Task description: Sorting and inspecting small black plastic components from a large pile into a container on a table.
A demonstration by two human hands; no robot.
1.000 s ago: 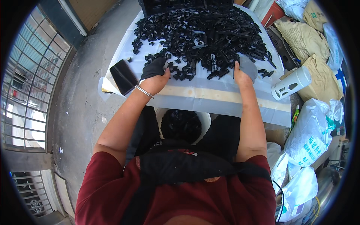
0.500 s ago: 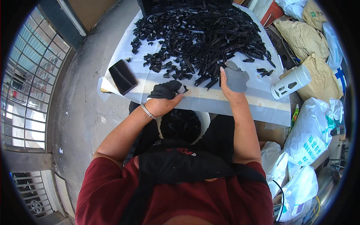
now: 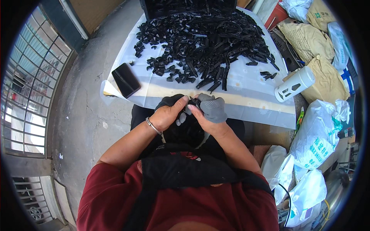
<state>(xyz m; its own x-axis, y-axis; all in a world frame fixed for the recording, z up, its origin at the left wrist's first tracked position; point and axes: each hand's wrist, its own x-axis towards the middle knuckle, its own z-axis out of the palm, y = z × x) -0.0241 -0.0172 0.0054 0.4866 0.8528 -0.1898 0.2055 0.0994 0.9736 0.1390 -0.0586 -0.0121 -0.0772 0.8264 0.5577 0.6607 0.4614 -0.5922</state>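
Both hands are close together over my lap, just off the table's near edge. My left hand (image 3: 168, 109), in a dark glove with the thumb bare, pinches a small black plastic piece (image 3: 194, 102). Closed on that same piece from the other side is my right hand (image 3: 212, 110), in a grey glove, also bare-thumbed. The fingers hide most of the piece's shape. Below them, between my legs, a bucket is filled with black plastic pieces (image 3: 185, 133); my hands and arms cover much of it. A large heap of black plastic parts (image 3: 208, 42) spreads across the table ahead.
The table (image 3: 246, 102) has a pale cover. A phone (image 3: 126, 80) lies at its left, a white perforated cylinder (image 3: 295, 84) at its right edge. Behind the heap stands a black crate (image 3: 189, 8). Sacks (image 3: 314, 134) crowd the right side; a barred window (image 3: 32, 84) is left.
My right hand has come back from the front of the heap to meet my left hand above the bucket. My left hand has shifted slightly toward me.
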